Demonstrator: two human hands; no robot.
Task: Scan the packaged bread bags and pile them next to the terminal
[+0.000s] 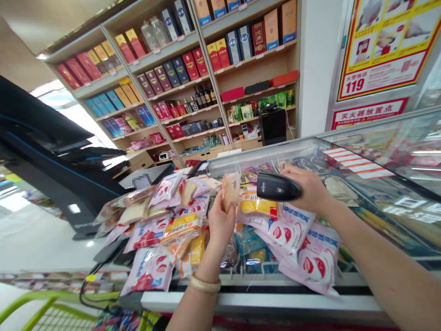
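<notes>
In my left hand (221, 220) is a small packaged bread (230, 189), held upright with a barcode label facing the right side. My right hand (308, 186) grips a black barcode scanner (278, 186), its head pointing left toward the bread package, a short gap between them. Beneath and to the left lies a heap of snack bags, among them a pink bag (151, 271) and a yellow-and-orange bag (181, 227). Under the scanner rest a yellow packet (258, 207) and more pink bags (315, 262) on the glass top.
A glass-topped freezer (365, 220) extends to the right. At left stands a dark checkout screen and stand (51, 170). A green shopping cart (44, 308) is at lower left. Shelves of boxed goods (179, 73) line the back wall, beside a fire-safety sign (382, 59).
</notes>
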